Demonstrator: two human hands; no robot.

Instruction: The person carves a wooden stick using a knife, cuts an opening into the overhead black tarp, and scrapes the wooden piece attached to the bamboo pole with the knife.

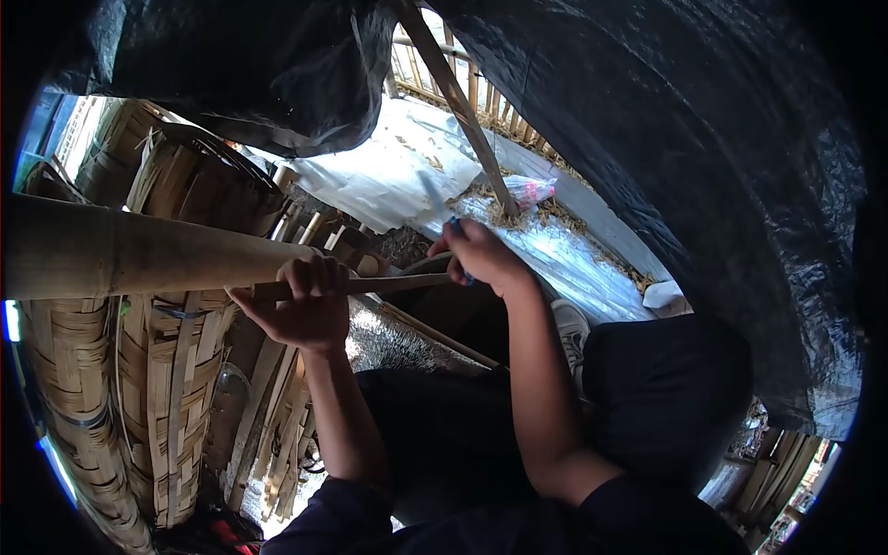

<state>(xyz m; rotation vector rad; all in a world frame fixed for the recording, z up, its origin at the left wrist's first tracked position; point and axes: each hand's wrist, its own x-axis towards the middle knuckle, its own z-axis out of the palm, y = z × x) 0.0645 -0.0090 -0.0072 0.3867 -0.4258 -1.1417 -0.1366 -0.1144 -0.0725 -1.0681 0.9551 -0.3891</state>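
My left hand [301, 305] is closed round a thin wooden stick [398, 284], just below a thick bamboo pole [166, 250]. The stick runs to the right from that hand and its far end reaches my right hand [476, 255]. My right hand is wrapped round the blue handle of a knife [433, 196], whose pale blade points up and away and looks blurred. Part of the handle is hidden by the fingers.
Woven bamboo rolls [79, 398] stand at the left. Black plastic sheeting [684, 139] hangs above and to the right. A slanted wooden post [462, 111] rises behind a plastic bag [534, 191]. A shoe [571, 338] shows near my right forearm.
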